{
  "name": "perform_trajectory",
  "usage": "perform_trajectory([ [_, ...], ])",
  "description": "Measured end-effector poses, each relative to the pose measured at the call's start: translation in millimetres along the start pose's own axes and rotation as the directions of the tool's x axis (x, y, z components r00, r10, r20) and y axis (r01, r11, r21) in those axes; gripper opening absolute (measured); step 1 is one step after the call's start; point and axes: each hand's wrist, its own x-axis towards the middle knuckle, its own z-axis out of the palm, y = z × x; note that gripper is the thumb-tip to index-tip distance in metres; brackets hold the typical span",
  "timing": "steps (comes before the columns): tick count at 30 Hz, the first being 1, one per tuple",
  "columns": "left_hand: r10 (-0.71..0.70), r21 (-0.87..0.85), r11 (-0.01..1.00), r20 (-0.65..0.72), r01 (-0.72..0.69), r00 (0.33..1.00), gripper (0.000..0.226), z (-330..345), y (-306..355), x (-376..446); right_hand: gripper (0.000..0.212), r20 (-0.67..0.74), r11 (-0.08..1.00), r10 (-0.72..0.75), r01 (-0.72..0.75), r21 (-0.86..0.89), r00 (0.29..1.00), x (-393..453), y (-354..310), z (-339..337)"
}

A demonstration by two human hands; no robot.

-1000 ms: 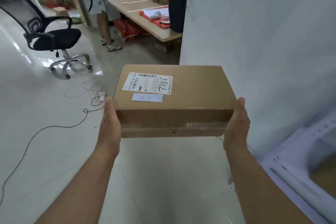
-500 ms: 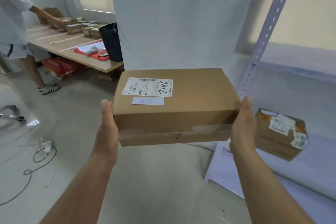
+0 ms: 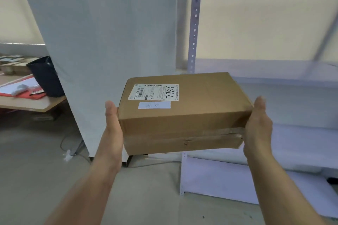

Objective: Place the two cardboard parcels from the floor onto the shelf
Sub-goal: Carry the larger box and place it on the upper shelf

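The cardboard parcel (image 3: pixel 182 113) is held in the air at about chest height, level, its long side toward the camera, with the white shipping label (image 3: pixel 153 92) and a smaller blank-looking slip on its top face. It is a shut brown box with a band of clear tape along the front seam, slightly crumpled near the right corner. The left hand (image 3: pixel 111 129) presses flat against the left end and the right hand (image 3: pixel 257 129) against the right end, thumbs up along the edges, so each grip is clamped on the parcel by squeezing inward; whether fingers curl under the base cannot be seen. Judging by the relaxed wrists and the flat walls, the box seems fairly light and stiff, though smooth cardboard held only by side pressure could slip, so fingers under the bottom edges would be the safer hold. Just behind and to the right stands the grey metal shelf (image 3: pixel 274 78), its perforated upright (image 3: pixel 193 33) close to the parcel's far corner and a board at about the parcel's height. A pale partition (image 3: pixel 102 42) rises on the left, and beyond it a desk (image 3: pixel 36 104) carries a dark bag, papers and small boxes. The second parcel is not visible here.
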Motion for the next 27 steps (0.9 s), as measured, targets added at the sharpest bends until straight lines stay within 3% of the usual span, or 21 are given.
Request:
perform_trajectory([
  [7,0.005,-0.012,1.0,0.103,-0.003,0.995,0.077,62.3,19.5,20.7,0.077,-0.107,0.997,-0.073,0.074,0.01,0.992,31.4,-22.9,-39.5],
  [14,0.05,-0.023,0.999,0.189,-0.046,0.981,0.078,144.5,33.9,56.3,0.058,-0.17,0.992,-0.1,0.111,0.052,0.98,91.7,-50.5,-81.7],
  [22,0.089,-0.028,0.996,0.201,-0.085,0.976,0.078,247.6,48.2,110.7,0.061,-0.168,0.99,-0.132,0.139,0.03,0.977,200.3,-81.7,-116.3],
  [27,0.053,-0.002,0.999,0.18,-0.054,0.982,0.083,297.7,45.8,151.0,0.048,-0.096,0.994,-0.103,0.106,0.026,0.99,268.2,-93.0,-124.2],
])
